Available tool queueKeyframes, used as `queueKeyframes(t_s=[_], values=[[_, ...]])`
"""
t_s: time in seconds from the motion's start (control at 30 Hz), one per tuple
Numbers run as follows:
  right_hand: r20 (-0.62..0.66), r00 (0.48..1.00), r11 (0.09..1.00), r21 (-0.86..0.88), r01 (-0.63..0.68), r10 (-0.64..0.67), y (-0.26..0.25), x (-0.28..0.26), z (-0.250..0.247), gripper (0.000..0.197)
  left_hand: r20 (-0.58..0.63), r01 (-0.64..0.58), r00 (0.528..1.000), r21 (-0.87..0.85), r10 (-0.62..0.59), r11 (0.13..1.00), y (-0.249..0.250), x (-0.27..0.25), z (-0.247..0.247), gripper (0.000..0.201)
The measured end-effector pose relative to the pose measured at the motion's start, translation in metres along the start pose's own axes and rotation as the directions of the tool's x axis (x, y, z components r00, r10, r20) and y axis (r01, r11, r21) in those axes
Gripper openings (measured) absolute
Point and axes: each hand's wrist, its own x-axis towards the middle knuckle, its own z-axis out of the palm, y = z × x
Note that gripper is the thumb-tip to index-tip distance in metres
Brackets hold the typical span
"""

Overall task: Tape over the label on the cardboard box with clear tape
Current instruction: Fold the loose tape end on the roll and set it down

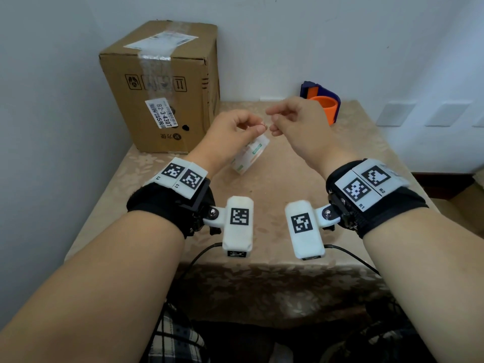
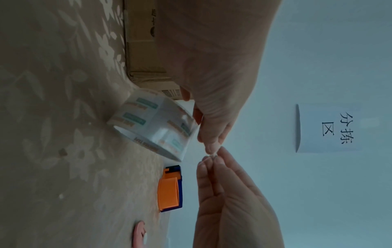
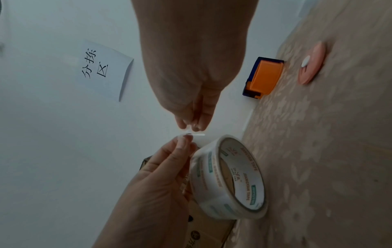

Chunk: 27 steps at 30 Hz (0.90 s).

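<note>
The cardboard box (image 1: 162,87) stands at the table's far left, with a white label (image 1: 161,113) on its front face and another label (image 1: 161,40) on top under clear tape. Over the middle of the table my left hand (image 1: 258,128) pinches the free end of the clear tape (image 3: 195,134) between thumb and forefinger. My right hand (image 1: 273,122) pinches the same end from the other side, its fingertips (image 3: 191,127) meeting the left ones. The tape roll (image 1: 250,155) hangs tilted under the left hand, low over the cloth; whether it touches the table I cannot tell.
An orange and blue tape dispenser (image 1: 322,100) sits at the table's back edge by the wall. A pink disc (image 3: 311,63) lies on the patterned tablecloth (image 1: 301,158) to the right. A paper sign (image 2: 331,129) hangs on the wall. The table's front edge is near my forearms.
</note>
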Motion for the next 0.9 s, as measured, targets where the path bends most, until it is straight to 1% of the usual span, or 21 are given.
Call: queueKeyframes(t_s=[0.1,0.23,0.33,0.4,0.5,0.53,0.57,0.67,0.73,0.8,0.83,0.9], values=[[0.031,1.0,1.0,-0.007,-0.003,0.004,-0.0014,-0.0022,0.0004,0.022,-0.001,-0.01,1.0,-0.016,0.01,1.0,0.0006,0.0,-0.0029,0.01],[0.077,0.996,0.996,-0.065,0.057,-0.052,-0.0064,-0.0065,0.0013,0.026,0.008,-0.019,1.0,-0.038,0.02,0.999,0.0019,-0.0009,-0.0054,0.013],[0.061,0.995,0.996,-0.046,0.082,-0.079,-0.0089,-0.0083,0.0023,0.023,-0.033,-0.041,0.999,-0.014,0.04,0.999,0.0028,-0.0002,-0.0049,0.011],[0.037,0.997,0.995,-0.068,0.076,-0.073,-0.0092,-0.0079,0.0039,0.02,-0.057,-0.04,0.998,0.0,0.04,0.999,0.0028,0.0009,-0.004,0.008],[-0.013,0.997,0.981,-0.18,0.074,-0.078,-0.0066,-0.0036,0.0072,0.017,-0.09,-0.035,0.995,0.008,0.036,0.999,0.0022,0.0037,-0.0045,0.017],[-0.02,0.997,0.975,-0.209,0.073,-0.079,-0.0058,-0.002,0.0079,0.016,-0.09,-0.034,0.995,0.019,0.036,0.999,0.0023,0.0044,-0.0051,0.017],[-0.017,0.997,0.975,-0.21,0.074,-0.079,-0.0057,-0.0013,0.0083,0.015,-0.078,-0.03,0.996,0.039,0.033,0.999,0.003,0.0042,-0.0059,0.015],[0.012,0.998,0.994,-0.087,0.058,-0.057,-0.0079,-0.0024,0.0085,0.014,-0.035,-0.029,0.999,0.116,0.033,0.993,0.0022,0.0032,-0.0066,0.013],[0.004,1.0,0.998,-0.049,0.024,-0.024,-0.0078,-0.0037,0.0082,0.013,-0.035,-0.002,0.999,0.106,0.006,0.994,0.0026,0.0008,-0.0064,0.006],[-0.016,1.0,1.0,0.004,-0.014,0.014,-0.0061,-0.0035,0.0072,0.017,-0.038,0.035,0.999,0.081,-0.032,0.996,0.0021,-0.0006,-0.0062,0.013],[-0.02,1.0,1.0,0.01,-0.02,0.02,-0.0055,-0.0029,0.0064,0.016,-0.036,0.05,0.998,0.065,-0.048,0.997,0.0016,-0.0009,-0.006,0.013],[-0.009,1.0,0.998,-0.061,-0.005,0.005,-0.0058,-0.0017,0.0045,0.012,-0.039,0.07,0.997,0.033,-0.068,0.997,0.0007,-0.0006,-0.0051,0.011]])
